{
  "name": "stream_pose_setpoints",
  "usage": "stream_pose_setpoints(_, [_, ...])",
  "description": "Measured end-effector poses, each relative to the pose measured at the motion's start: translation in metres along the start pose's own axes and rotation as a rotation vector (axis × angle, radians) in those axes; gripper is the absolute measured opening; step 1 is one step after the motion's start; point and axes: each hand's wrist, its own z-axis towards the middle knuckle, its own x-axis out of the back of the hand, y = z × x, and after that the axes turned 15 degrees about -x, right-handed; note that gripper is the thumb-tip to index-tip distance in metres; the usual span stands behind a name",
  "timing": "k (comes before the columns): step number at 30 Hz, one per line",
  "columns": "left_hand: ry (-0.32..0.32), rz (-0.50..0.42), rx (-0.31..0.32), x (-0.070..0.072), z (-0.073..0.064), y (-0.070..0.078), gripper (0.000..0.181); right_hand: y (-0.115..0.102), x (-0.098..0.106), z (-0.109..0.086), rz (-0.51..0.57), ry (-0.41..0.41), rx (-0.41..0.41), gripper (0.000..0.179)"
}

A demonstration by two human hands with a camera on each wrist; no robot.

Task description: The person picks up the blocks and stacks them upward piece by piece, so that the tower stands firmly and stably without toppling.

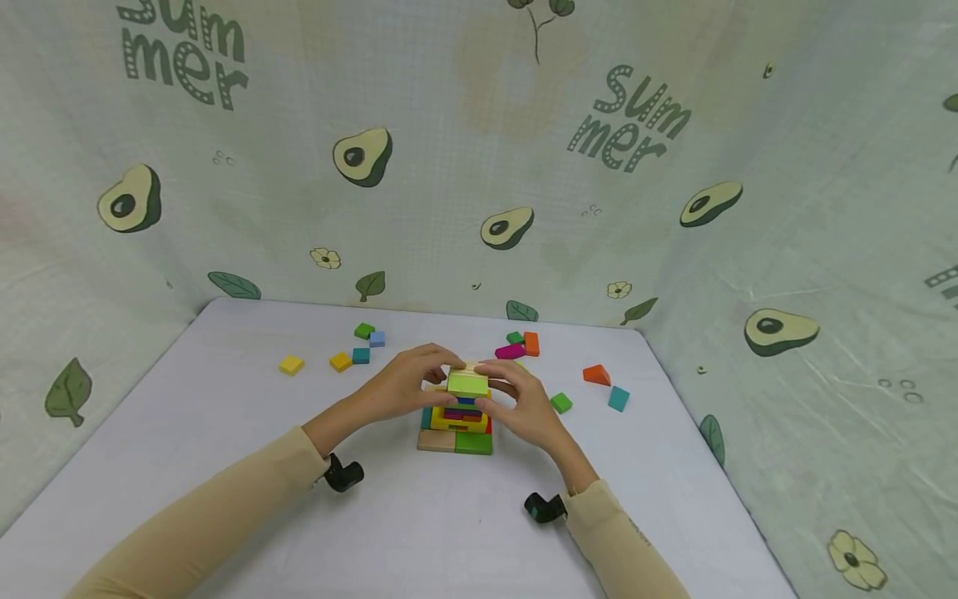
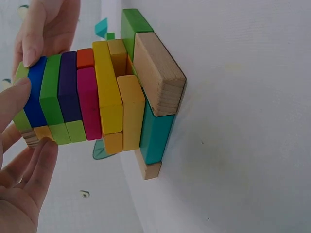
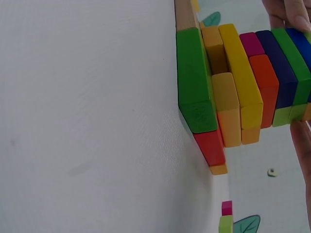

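Observation:
A tower of coloured wooden blocks (image 2: pixel 68 90) stands mid-table, narrowing above a wide base. The base front shows a plain wood block (image 1: pixel 437 440) beside a green block (image 1: pixel 474 443). Higher up lie a yellow block (image 3: pixel 243 80), then magenta and orange, purple, green and blue layers. A light green block (image 1: pixel 467 384) tops the front. From the left, my left hand (image 1: pixel 407 381) pinches the top layers, thumb in front and fingers at the back. My right hand (image 1: pixel 530 406) grips the same top end from the right, its thumb near the front. Fingers partly hide the uppermost blocks.
Behind the tower on the left lie several loose blocks, among them a yellow block (image 1: pixel 291 364) and a teal block (image 1: pixel 361 356). To the right are a magenta piece (image 1: pixel 511 352), an orange wedge (image 1: pixel 596 375) and another teal block (image 1: pixel 619 398). A printed cloth (image 1: pixel 419 241) hangs behind.

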Motion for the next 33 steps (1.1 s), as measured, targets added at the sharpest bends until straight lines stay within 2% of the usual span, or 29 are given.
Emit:
stream_pose_setpoints(15, [-0.002,-0.076,0.086,-0.006,-0.002,-0.002,0.063,0.003,0.000,-0.001,0.017,-0.001,-0.009,0.050])
stream_pose_setpoints(23, [-0.023,-0.077,0.073,-0.005,-0.009,-0.010,0.072,0.004,0.000,-0.003,0.018,0.003,0.003,0.048])
stream_pose_setpoints(27, [-0.026,-0.032,0.081,0.007,-0.017,-0.024,0.076,0.003,-0.001,-0.002,0.010,0.008,0.005,0.048])
stream_pose_setpoints(30, [0.001,0.025,0.096,0.021,-0.026,-0.044,0.073,0.003,-0.001,-0.001,0.009,0.011,0.001,0.048])
stream_pose_setpoints(33, [0.012,0.093,0.153,0.035,-0.038,-0.069,0.068,0.003,-0.001,0.000,0.008,0.010,-0.008,0.049])
